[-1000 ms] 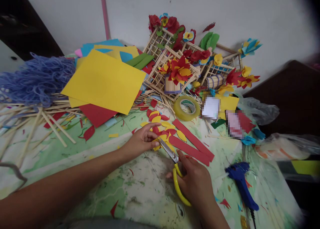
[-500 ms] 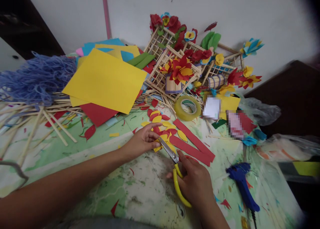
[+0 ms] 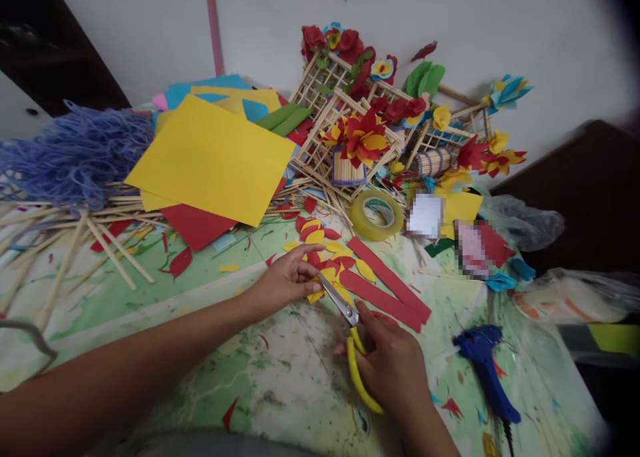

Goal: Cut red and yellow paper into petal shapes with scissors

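My right hand (image 3: 395, 354) grips a pair of scissors (image 3: 356, 350) with yellow handles, its blades pointing away to the upper left. At the blade tips my left hand (image 3: 287, 276) pinches a small yellow paper piece (image 3: 315, 298), mostly hidden by the fingers. Right behind the fingers lies a loose heap of red and yellow paper petals (image 3: 341, 252). Two red paper strips (image 3: 383, 300) lie to the right of that heap, just beyond the scissors.
Yellow paper sheets (image 3: 215, 157) lie at the back left beside blue string (image 3: 75, 157) and bamboo sticks (image 3: 65, 264). A tape roll (image 3: 376, 216) stands before stick frames with paper flowers (image 3: 363, 140). A blue glue gun (image 3: 485, 370) lies at the right.
Both hands, the scissors and the yellow piece stay almost in place. The whole view has shifted very slightly.
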Demonstrator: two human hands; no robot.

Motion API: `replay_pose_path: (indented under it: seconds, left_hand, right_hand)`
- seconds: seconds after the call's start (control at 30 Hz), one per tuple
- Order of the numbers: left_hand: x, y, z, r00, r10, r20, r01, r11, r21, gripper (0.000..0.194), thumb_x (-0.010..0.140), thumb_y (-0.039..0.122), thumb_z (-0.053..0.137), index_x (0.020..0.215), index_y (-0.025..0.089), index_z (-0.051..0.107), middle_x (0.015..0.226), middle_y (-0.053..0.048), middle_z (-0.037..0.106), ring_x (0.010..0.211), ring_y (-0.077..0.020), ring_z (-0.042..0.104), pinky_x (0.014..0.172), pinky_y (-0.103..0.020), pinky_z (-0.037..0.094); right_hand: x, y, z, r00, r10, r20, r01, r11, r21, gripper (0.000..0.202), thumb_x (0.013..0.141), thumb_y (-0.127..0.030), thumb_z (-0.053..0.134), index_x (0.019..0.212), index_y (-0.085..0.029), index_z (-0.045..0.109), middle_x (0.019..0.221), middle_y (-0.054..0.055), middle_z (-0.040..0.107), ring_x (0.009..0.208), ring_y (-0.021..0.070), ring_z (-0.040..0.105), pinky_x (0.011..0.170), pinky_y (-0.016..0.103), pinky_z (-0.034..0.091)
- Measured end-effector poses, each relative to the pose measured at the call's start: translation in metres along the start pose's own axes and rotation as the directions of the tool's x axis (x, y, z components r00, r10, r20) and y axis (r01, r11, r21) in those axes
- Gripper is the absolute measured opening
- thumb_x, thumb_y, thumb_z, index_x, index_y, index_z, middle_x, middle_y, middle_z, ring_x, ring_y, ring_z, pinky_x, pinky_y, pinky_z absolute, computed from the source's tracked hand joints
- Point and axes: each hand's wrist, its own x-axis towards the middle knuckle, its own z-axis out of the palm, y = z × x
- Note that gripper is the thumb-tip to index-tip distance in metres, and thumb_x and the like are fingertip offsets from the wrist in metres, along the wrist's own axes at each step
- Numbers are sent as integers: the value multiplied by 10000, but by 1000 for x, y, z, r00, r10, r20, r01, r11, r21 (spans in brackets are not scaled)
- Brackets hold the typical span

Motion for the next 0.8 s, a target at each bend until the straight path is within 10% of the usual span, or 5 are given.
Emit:
replay_pose_path:
  seconds: [0.8]
  left_hand:
    - [-1, -9, -3, 997, 50, 58, -56, 993, 102, 713, 680, 200, 678, 1311, 222, 345, 842, 9, 539, 731, -113, 540, 620, -230, 437]
  right_hand:
    - [0, 7, 2, 990, 92, -103, -79, 989, 126, 466, 738, -354, 583, 1143, -128, 623, 588, -4, 596, 501, 136, 545, 471, 238, 395]
